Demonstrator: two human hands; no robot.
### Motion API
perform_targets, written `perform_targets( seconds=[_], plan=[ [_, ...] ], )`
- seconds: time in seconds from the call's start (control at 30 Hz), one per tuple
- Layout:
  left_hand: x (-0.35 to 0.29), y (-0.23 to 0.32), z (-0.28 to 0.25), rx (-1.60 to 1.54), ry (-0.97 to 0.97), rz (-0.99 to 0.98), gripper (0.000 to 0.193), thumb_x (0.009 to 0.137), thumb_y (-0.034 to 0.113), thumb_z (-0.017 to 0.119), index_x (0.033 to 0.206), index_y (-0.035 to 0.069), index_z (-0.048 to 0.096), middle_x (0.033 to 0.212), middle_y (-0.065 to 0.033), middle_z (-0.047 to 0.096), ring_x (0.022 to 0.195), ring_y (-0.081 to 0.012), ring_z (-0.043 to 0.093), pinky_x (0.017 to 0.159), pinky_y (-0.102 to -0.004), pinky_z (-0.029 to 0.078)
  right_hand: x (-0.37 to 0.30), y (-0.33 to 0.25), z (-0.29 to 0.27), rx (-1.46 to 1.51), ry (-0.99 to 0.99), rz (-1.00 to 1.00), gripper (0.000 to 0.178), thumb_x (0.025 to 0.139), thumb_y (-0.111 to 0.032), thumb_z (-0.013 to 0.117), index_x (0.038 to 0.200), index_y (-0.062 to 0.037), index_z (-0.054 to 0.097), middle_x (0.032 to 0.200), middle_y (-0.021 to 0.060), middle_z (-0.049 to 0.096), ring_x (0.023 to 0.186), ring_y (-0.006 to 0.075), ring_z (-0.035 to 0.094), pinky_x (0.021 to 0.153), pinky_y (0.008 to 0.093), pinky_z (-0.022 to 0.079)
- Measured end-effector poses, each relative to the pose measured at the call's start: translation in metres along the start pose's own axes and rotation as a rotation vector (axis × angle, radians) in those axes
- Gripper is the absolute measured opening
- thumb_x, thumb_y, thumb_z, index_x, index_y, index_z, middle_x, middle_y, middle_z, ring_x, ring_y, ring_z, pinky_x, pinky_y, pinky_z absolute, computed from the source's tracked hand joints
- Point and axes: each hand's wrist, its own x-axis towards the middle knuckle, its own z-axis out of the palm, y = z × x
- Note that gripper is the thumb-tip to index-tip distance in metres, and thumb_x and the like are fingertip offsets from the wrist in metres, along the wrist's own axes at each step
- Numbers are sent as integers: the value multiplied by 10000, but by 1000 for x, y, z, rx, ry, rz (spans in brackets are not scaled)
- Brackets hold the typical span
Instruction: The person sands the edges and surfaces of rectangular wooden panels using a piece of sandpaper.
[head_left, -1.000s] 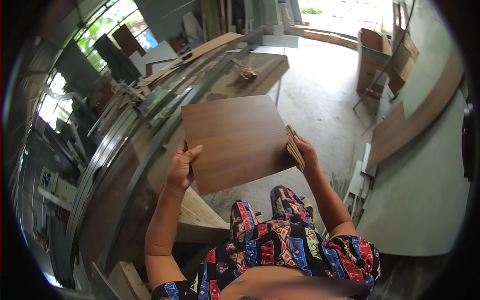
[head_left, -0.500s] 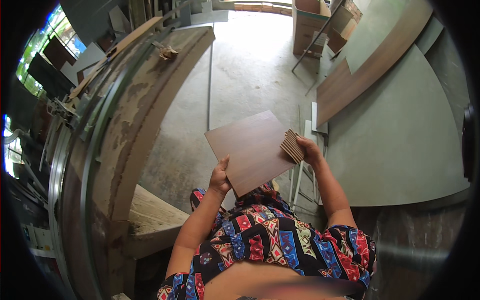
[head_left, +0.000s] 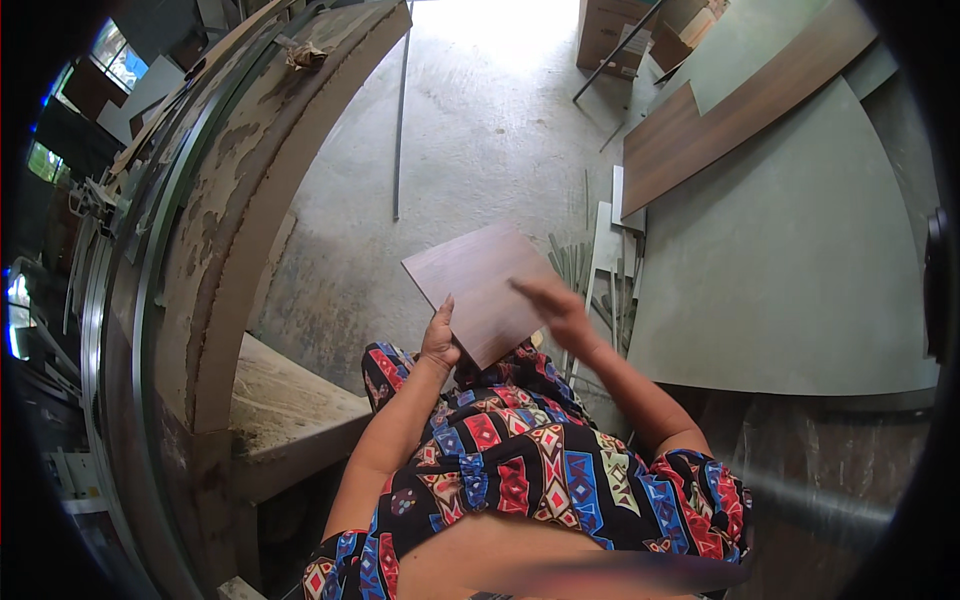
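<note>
A square wood-grain board [head_left: 480, 285], pale brown on its face, is held in front of my lap. My left hand [head_left: 440, 340] is closed on its near left edge, thumb on top and the other fingers hidden beneath. Over the right part of the board is my right hand [head_left: 556, 312], blurred by motion, its fingers pointing left across the face. Whether it touches the board or has anything under it cannot be made out. The ridged brown block seen earlier does not show now.
A long worn bench or machine edge [head_left: 290, 150] curves along the left, with a dusty ledge [head_left: 290, 400] near my left knee. Large grey-green sheets [head_left: 780, 260] and a brown wood-grain panel [head_left: 740, 110] lean at right. Thin strips [head_left: 572, 265] lie beyond my right hand; a cardboard box [head_left: 608, 35] stands far off.
My right hand has moved left from the board's right edge onto its face. The ridged block it held has gone out of sight. My left hand keeps its hold; the view has tilted slightly downward.
</note>
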Motion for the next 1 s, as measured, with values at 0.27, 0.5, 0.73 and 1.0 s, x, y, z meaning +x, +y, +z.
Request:
perform_targets(
  seconds=[0.27,0.5,0.73,1.0],
  plan=[
    [-8,7,-26,-280,-416,-340,445,932,427,523,1072,7,567,998,-193,641,936,-310,643,823,-435,535,-16,-17,88,-232,-356,-316,418,873,-154,577,1284,-115,515,1344,171,464,1297,333,391,1079,455,296],
    [-16,0,-17,-44,-50,-5,436,933,360,545,1193,10,538,1136,-155,622,1037,-295,613,922,-449,491,-7,51,55,-372,-334,-219,361,927,-228,510,1277,-148,544,1429,94,413,1365,267,318,1117,463,200],
    [-17,1,-14,7,-2,-30,386,912,264,586,1201,13,540,1163,-131,615,1091,-281,585,984,-451,446,9,139,-58,-154,310,535,330,948,-138,479,1259,-87,577,1278,121,579,1209,210,517,1034,291,361],
    [-8,5,-27,-28,-101,-221,288,777,74,572,1040,-35,614,1046,-151,654,996,-281,624,944,-424,474,18,69,-3,-61,106,104,335,901,-102,550,1233,-79,580,1243,157,583,1195,291,528,1021,340,387]
  ],
)
